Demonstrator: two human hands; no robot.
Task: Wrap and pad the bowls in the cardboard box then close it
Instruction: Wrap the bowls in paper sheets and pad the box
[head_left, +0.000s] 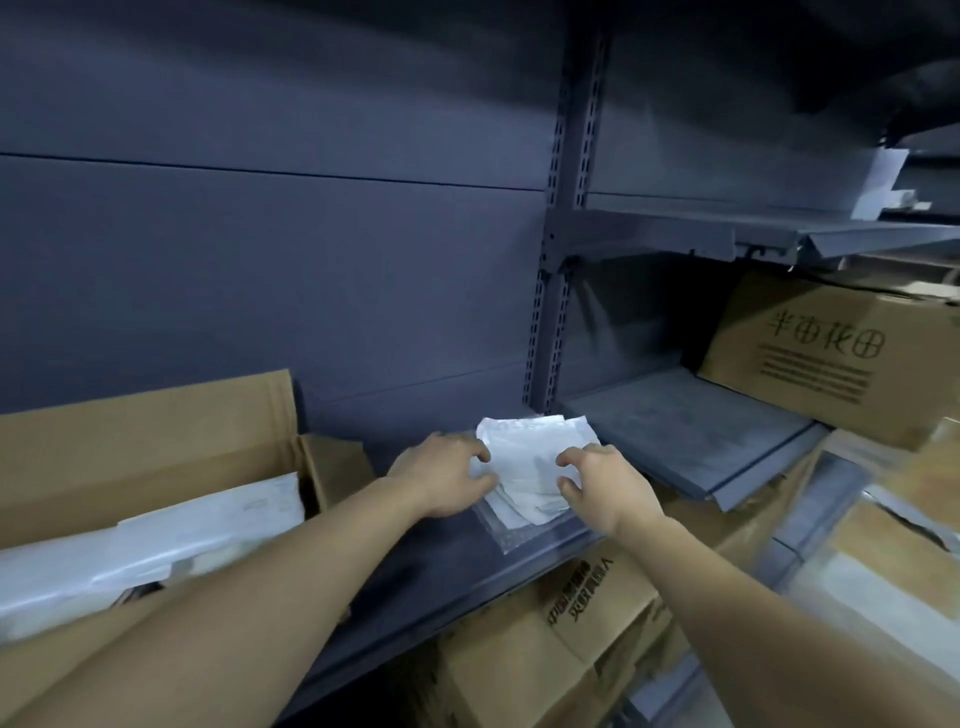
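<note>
White paper: small stack of wrapping sheets (535, 467) lying on grey metal shelf (457, 551), mid-scene, w/ a clear plastic sleeve under it.
Left hand (441, 480): fingers spread, resting on left edge of the stack, thumb on top sheet; pressing, not clamped.
Right hand (605, 491): fingers curled at right edge, pinching at top sheet; can't tell if a sheet is actually gripped.
Cardboard box (150, 467): open, near left on same shelf, flaps up; white wrap/padding (150, 545) visible inside. Bowls: not visible, prob. under the wrap, can't confirm.
Other: printed carton (831, 358) far right on next shelf bay; more cartons (550, 644) below shelf.
Step (guess): peeling one sheet off the stack to wrap or pad.
Progress (guess): mid-task, box not closed yet.
Risk 1: two+ sheets lift together, thin paper clings; left hand must pin the rest.
Risk 2: stack sits near shelf front edge; a tug toward the person could slide paper + sleeve off onto cartons below.
Risk 3: pinch too hard = torn or crumpled sheet.
</note>
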